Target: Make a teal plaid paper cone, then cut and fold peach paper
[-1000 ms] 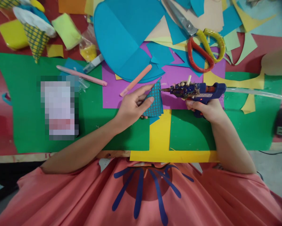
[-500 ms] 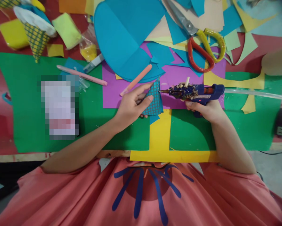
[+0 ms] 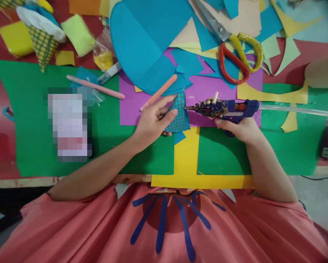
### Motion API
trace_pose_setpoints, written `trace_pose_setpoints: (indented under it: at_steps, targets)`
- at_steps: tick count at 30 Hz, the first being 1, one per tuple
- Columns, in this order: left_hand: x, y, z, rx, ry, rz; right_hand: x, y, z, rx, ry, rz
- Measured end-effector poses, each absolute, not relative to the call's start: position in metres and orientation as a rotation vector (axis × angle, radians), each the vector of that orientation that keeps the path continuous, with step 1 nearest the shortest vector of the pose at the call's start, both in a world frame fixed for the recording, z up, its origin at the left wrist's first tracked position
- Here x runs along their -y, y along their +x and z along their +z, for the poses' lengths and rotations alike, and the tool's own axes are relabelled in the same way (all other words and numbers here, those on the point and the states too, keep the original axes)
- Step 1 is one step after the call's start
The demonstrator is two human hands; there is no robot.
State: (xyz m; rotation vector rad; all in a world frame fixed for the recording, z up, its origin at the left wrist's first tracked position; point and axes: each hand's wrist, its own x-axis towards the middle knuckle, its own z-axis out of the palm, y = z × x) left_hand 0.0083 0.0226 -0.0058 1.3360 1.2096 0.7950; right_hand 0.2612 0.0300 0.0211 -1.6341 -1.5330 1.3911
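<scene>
My left hand [image 3: 155,120] grips a blue paper cone with a dark grid pattern [image 3: 178,118], the thumb lying over its face and the other fingers partly hidden behind it. My right hand [image 3: 242,128] is wrapped around the handle of a dark blue hot glue gun [image 3: 221,107]. The gun's nozzle points left, its tip at the right edge of the blue paper piece. Bits of debris cling to the gun's front, and a clear glue stick [image 3: 295,108] trails from its back.
Scissors with red and yellow handles [image 3: 233,58] lie on paper scraps at the upper right. A large blue paper disc [image 3: 142,40] is above my left hand. Pink pens [image 3: 95,87], a blurred-out phone-like object [image 3: 69,124] and a yellow checked cone [image 3: 42,45] lie leftward.
The glue gun has shifted slightly left, its tip closer against the paper's edge. The patterned paper has turned a little in my left hand.
</scene>
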Motion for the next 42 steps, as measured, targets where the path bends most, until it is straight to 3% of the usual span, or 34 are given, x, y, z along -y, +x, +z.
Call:
trace_pose_setpoints:
  at_steps: [42]
  targets:
    - [-0.0264,0.0048,-0.005,-1.231,1.332,0.861,-0.0295,0.2618,0.0199,1.634,-1.626,1.386]
